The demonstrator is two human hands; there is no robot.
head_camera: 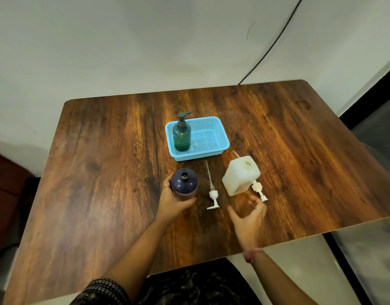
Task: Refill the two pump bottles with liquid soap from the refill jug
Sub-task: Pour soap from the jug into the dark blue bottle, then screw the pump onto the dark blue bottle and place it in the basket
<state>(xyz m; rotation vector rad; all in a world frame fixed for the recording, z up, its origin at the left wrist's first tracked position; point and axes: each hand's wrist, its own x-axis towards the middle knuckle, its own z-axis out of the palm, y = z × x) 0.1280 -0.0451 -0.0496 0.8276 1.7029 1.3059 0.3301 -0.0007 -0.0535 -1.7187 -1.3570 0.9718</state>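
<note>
Upright, open-necked dark bottle (184,184) in left hand (175,200); right hand (249,216) spread, empty.

Uncapped navy bottle (184,183), white jug (240,176) upright

No legible text; small tag on blue basket (225,143) rim too blurred to read.

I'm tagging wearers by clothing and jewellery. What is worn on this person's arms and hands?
The left hand has a thin ring and reddish painted nails; its arm ends in a dark sleeve with a pale circular pattern. The right hand wears a ring, red nails, and a pink-red thread bracelet; no sleeve shows.
</note>
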